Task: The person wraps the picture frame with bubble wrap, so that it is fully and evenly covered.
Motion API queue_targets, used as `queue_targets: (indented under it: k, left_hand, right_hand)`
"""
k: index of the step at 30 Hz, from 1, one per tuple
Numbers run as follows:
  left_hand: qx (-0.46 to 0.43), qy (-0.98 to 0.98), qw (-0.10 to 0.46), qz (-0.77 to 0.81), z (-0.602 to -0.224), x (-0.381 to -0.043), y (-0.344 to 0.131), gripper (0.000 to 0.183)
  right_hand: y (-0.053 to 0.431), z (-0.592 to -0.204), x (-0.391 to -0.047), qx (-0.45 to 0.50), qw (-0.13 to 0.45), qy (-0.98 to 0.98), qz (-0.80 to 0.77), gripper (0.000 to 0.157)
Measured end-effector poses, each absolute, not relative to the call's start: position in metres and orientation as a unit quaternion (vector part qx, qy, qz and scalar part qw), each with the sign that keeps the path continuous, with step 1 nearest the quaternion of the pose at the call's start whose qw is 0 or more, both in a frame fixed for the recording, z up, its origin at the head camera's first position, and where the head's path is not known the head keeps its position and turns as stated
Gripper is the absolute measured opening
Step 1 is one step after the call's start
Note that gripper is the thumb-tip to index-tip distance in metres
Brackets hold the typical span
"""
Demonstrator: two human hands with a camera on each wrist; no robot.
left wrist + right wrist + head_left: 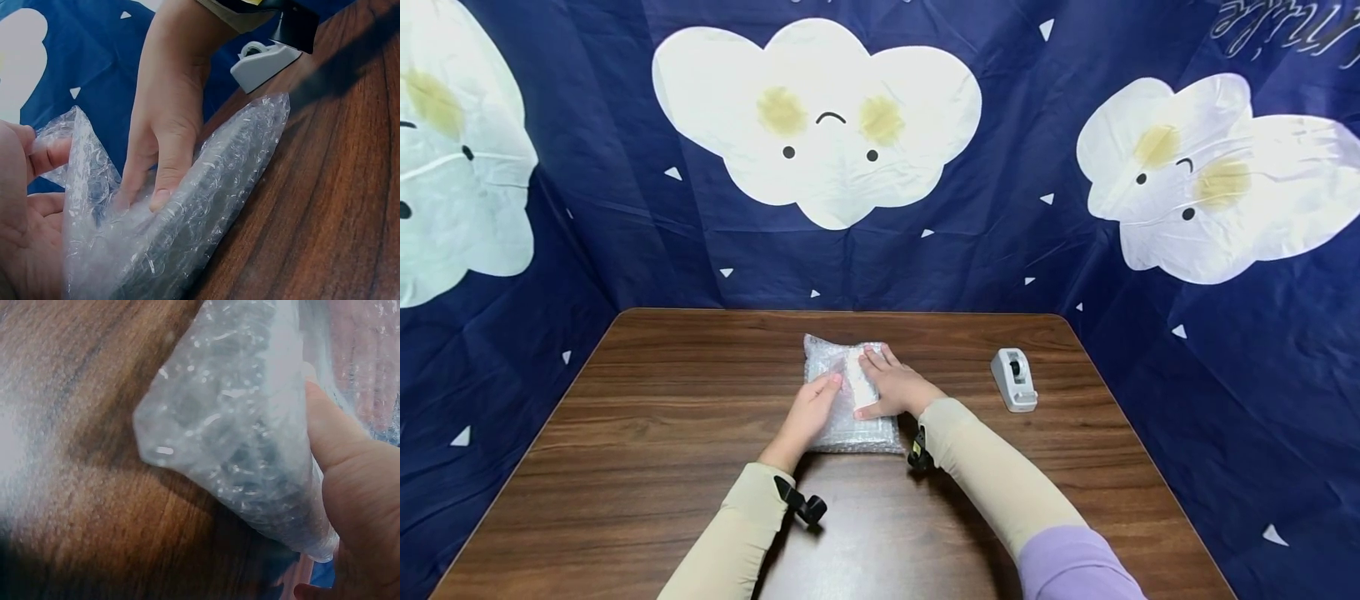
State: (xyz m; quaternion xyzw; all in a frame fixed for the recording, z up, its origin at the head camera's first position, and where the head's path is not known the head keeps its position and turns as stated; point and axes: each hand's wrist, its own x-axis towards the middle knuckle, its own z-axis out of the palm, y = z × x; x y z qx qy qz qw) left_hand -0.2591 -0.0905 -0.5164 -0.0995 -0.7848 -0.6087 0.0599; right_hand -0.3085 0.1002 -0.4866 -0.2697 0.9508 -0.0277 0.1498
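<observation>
A sheet of clear bubble wrap lies folded on the table. My left hand pinches a raised flap of it between thumb and fingers; the left wrist view shows this flap standing up in front of the palm. The right hand rests on the wrap with its fingers spread and fairly straight. Beside its fingers is a white, flat-looking patch, whose kind I cannot tell. In the right wrist view, the right thumb lies against the wrap's folded edge.
A white tape dispenser stands on the brown wooden table, to the right of the wrap. Dark blue cloth with cloud faces hangs behind the table and at both sides. Each wrist wears a small black camera.
</observation>
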Motion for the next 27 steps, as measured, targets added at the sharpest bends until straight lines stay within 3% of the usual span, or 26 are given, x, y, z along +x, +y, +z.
queue_targets:
  k: [7,16,20,27]
  left_hand:
    - [-0.128,-0.732,0.011,-0.670,-0.498,-0.253,-0.092,0.047]
    - [-0.121,-0.642,-0.010,-0.757,-0.519,-0.263,-0.091,0.068]
    - [-0.122,-0.627,-0.017,-0.770,-0.519,-0.261,-0.090,0.068]
    - [-0.127,-0.622,-0.016,-0.773,-0.517,-0.261,-0.088,0.064]
  right_hand:
    - [0.103,-0.493,-0.310,-0.276,0.136,0.949,-0.066,0.110]
    - [0.114,-0.499,-0.315,-0.309,0.124,0.935,-0.122,0.106]
    - [0.125,-0.496,-0.321,-0.313,0.155,0.918,-0.191,0.096]
    - [0.141,-0.490,-0.337,-0.318,0.207,0.876,-0.297,0.063]
